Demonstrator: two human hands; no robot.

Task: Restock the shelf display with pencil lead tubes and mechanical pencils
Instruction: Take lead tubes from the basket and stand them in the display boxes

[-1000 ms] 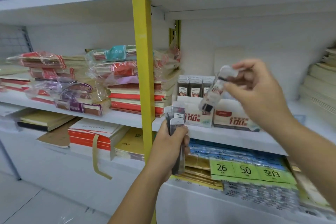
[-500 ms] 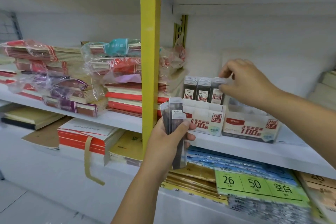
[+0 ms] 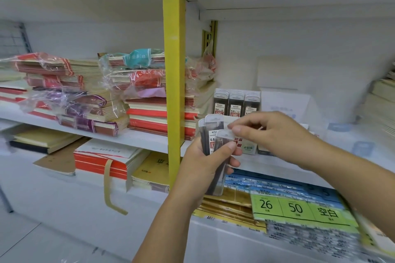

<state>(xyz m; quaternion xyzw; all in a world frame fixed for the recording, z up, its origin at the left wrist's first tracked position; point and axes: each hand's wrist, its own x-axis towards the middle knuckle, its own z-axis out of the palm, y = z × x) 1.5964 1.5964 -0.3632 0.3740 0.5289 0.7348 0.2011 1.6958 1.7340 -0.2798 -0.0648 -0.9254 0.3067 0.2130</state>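
Inspection runs from the left of the middle shelf [image 3: 139, 137]. Wrapped stacks of notebooks [image 3: 70, 100] are recorded there, some in torn clear film, ending at the yellow upright [image 3: 173, 70]. Just right of the upright and in front of the shelf edge, the left hand [image 3: 203, 166] is raised. Its grip is closed round a bundle of lead tubes [image 3: 210, 136], which are held upright with the white caps uppermost and the thumb pressed across the front. Behind the bundle, a white display box [image 3: 249, 148] is seated on the shelf. Three rows of boxed tubes [image 3: 236, 103] are stood upright in it, against the back wall. The right hand [image 3: 277, 134] is placed level with the bundle and just beside it. Its thumb and forefinger are brought together on the cap of the front tube [image 3: 223, 134], and the remaining fingers are curled. Below the hands, a green price strip [image 3: 299, 209] is noted on the lower shelf, marked 26 and 50.
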